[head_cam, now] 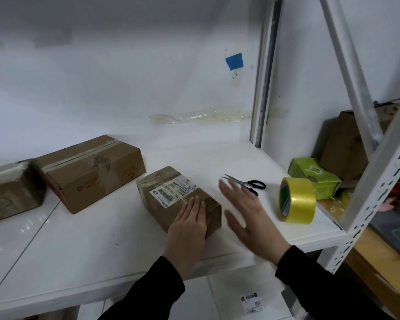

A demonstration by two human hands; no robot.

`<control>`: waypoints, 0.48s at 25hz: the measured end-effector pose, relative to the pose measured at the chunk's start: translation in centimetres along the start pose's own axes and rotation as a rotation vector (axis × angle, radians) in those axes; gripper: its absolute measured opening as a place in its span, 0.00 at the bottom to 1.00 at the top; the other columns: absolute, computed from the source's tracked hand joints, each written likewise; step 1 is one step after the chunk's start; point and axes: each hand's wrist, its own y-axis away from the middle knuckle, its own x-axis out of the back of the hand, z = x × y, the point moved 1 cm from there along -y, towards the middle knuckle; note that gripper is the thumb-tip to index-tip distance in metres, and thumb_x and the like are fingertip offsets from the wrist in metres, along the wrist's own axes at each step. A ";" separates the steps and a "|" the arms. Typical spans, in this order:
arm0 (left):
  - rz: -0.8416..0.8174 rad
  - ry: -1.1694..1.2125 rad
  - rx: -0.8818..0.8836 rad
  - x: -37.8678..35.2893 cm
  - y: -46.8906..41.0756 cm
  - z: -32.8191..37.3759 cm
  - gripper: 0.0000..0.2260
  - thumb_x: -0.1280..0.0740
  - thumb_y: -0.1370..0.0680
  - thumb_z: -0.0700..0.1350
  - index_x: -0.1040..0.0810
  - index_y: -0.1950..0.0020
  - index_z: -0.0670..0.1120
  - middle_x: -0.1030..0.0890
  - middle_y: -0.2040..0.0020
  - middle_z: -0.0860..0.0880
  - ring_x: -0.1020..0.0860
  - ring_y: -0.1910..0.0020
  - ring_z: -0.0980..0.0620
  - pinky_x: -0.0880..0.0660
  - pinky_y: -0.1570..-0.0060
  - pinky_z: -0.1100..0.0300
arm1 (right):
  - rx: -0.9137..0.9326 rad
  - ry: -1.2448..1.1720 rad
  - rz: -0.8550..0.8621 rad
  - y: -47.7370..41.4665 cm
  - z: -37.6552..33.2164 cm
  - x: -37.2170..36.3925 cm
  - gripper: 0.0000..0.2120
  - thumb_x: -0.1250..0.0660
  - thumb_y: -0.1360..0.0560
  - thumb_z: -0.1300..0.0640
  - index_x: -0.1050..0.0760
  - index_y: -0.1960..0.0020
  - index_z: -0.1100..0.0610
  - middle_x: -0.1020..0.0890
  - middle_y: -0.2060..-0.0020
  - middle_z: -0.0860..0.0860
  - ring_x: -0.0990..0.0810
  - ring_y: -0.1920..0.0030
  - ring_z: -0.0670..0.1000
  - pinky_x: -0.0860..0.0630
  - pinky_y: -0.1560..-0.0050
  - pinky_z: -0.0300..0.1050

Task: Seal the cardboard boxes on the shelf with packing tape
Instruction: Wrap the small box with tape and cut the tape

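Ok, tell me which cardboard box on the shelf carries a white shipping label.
The small box under the left hand. The bigger box and the box at the left edge show none.

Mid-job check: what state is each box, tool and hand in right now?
Labelled box: closed
Middle box: closed, taped along top
Far-left box: closed, taped
Tape roll: standing on edge, untouched
Scissors: lying flat, untouched
Left hand: flat on labelled box
Right hand: open, empty

The left hand (189, 224) lies flat on the small labelled box (171, 192) on the shelf (90, 239). The right hand (245, 211) hovers open near the scissors (249, 183) and yellow tape roll (297, 199).
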 end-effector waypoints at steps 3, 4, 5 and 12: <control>-0.111 -0.003 0.051 -0.7 -1.1 0.8 0.18 0.43 0.30 0.42 0.17 0.51 0.36 0.16 0.51 0.39 0.17 0.50 0.46 0.21 0.52 0.53 | -0.178 0.094 0.318 -0.1 2.1 4.5 0.21 0.42 0.24 0.57 0.32 0.32 0.61 0.34 0.29 0.52 0.41 0.26 0.51 0.47 0.27 0.47; -0.095 -0.014 0.079 -0.9 -1.7 1.1 0.16 0.40 0.30 0.42 0.17 0.51 0.35 0.16 0.51 0.38 0.17 0.50 0.46 0.21 0.51 0.53 | -0.287 0.141 0.424 0.2 3.0 5.9 0.22 0.41 0.24 0.55 0.32 0.32 0.62 0.35 0.28 0.53 0.42 0.26 0.53 0.47 0.27 0.47; -0.080 -0.009 0.125 -0.9 -2.2 1.2 0.15 0.36 0.29 0.41 0.18 0.48 0.34 0.17 0.49 0.37 0.18 0.48 0.45 0.22 0.48 0.54 | -0.419 0.169 0.498 0.5 3.7 7.0 0.25 0.40 0.25 0.53 0.34 0.32 0.63 0.36 0.28 0.55 0.42 0.26 0.55 0.47 0.28 0.48; 0.012 0.103 0.296 -0.9 -4.1 1.3 0.24 0.41 0.22 0.39 0.41 0.30 0.28 0.37 0.29 0.31 0.37 0.28 0.38 0.45 0.29 0.53 | -1.277 -0.147 0.151 0.4 8.6 9.1 0.39 0.35 0.29 0.36 0.33 0.34 0.67 0.27 0.37 0.63 0.27 0.38 0.62 0.30 0.36 0.54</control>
